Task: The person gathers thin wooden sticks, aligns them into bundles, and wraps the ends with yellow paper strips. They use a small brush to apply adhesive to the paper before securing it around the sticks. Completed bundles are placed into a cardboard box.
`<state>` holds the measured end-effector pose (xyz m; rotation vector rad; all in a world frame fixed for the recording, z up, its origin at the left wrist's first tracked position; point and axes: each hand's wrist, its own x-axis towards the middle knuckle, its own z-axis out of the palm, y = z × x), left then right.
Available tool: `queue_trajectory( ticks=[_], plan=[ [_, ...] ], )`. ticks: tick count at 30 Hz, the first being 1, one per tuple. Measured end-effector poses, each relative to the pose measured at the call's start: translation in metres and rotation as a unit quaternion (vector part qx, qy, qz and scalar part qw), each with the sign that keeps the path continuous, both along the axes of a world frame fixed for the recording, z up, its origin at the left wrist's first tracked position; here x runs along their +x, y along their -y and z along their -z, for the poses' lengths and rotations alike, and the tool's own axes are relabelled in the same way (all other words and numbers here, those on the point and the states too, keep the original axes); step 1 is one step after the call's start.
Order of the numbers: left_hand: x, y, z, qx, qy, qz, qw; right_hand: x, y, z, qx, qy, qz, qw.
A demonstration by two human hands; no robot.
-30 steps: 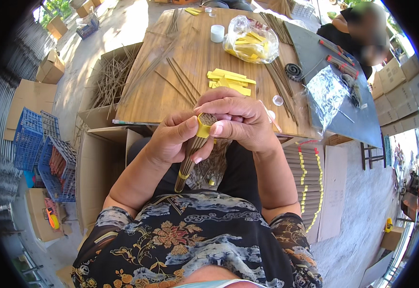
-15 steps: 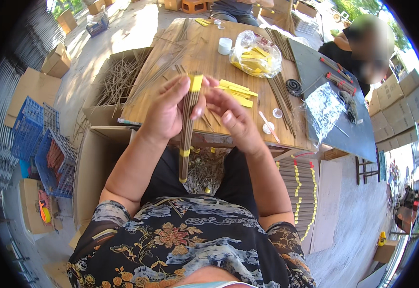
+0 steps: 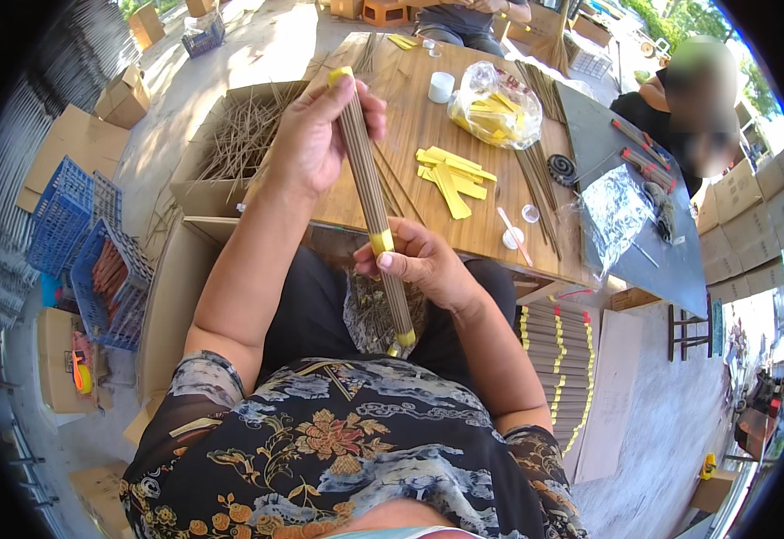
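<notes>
A long bundle of thin brown incense sticks slants in front of me, ringed by yellow paper bands at its top, lower middle and bottom end. My left hand is closed round the upper end, thumb just below the top band. Lower down, my right hand grips the bundle at the middle band, thumb and fingers pressed on it. Beyond my right hand, yellow paper strips lie in a loose pile on the wooden table.
A clear bag of yellow strips and a white jar stand farther back. Left is a cardboard box of loose sticks; blue crates sit beyond. Banded bundles lie at right. A co-worker is at the grey table.
My left hand has moved up and away with the bundle's top, tilting it. My right hand has come down from near the top onto the middle band.
</notes>
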<state>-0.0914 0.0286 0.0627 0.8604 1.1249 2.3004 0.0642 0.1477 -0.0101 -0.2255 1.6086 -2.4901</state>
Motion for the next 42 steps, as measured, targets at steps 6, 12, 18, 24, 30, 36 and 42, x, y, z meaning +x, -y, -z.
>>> queue_trajectory(
  ticks=[6, 12, 18, 24, 30, 36, 42],
  plan=[
    [0.015, -0.003, -0.021, -0.049, 0.026, -0.04, 0.998, 0.003, -0.008, 0.001, -0.03, -0.004, 0.019, 0.999],
    [0.046, -0.037, -0.004, -0.13, -0.086, 0.064, 0.986, 0.031, -0.038, -0.012, -0.125, -0.026, 0.053, 0.99],
    [0.041, -0.013, 0.02, -0.21, -0.035, 0.028, 0.977, 0.133, -0.119, 0.005, -0.119, -0.137, 0.271, 0.945],
    [0.035, -0.049, 0.093, -0.336, 0.062, 0.095, 0.935, 0.29, -0.191, 0.132, 0.013, 0.129, 0.704, 0.698],
    [0.037, -0.077, 0.109, -0.393, 0.074, 0.067, 0.914, 0.338, -0.221, 0.301, -0.047, 0.364, 0.752, 0.548],
    [0.035, -0.094, 0.106, -0.433, 0.05, 0.033, 0.899, 0.334, -0.261, 0.381, 0.013, 0.498, 0.735, 0.46],
    [0.024, -0.091, 0.105, -0.452, 0.035, 0.0, 0.891, 0.319, -0.292, 0.401, 0.113, 0.63, 0.651, 0.407]
  ],
)
